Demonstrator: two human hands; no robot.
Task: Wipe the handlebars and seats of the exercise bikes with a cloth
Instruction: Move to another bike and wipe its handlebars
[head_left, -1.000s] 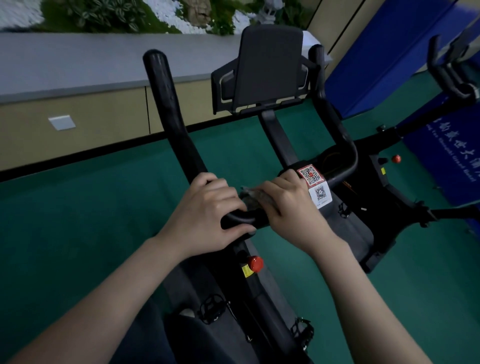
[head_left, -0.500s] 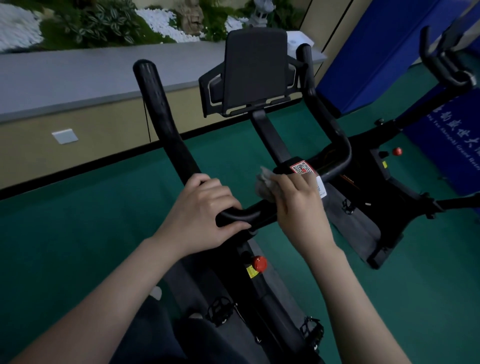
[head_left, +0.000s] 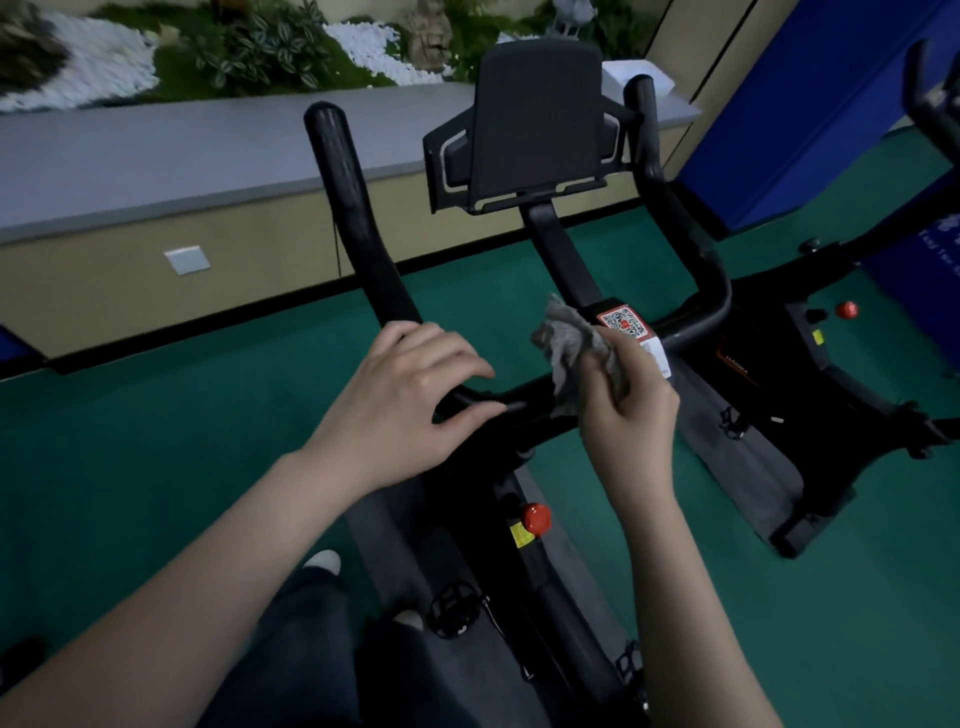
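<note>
A black exercise bike stands right in front of me, its handlebar (head_left: 358, 218) curving up on the left and right of a black tablet holder (head_left: 537, 119). My left hand (head_left: 410, 400) rests over the near crossbar at the left bend, fingers loosely curled around it. My right hand (head_left: 626, 400) pinches a crumpled grey cloth (head_left: 569, 340), lifted just above the crossbar beside the QR-code sticker (head_left: 623, 322). The seat is out of view.
A second bike (head_left: 810, 374) stands to the right on the green floor, with a red knob (head_left: 848, 310). A grey ledge (head_left: 156, 161) with plants runs along the far wall. Blue mats (head_left: 810, 104) lean at the right. My bike's red knob (head_left: 536, 518) sits below the bar.
My right hand has come off the crossbar and risen, and the cloth now sticks up out of its fingers. My left hand's grip has loosened. The camera tilted slightly downward.
</note>
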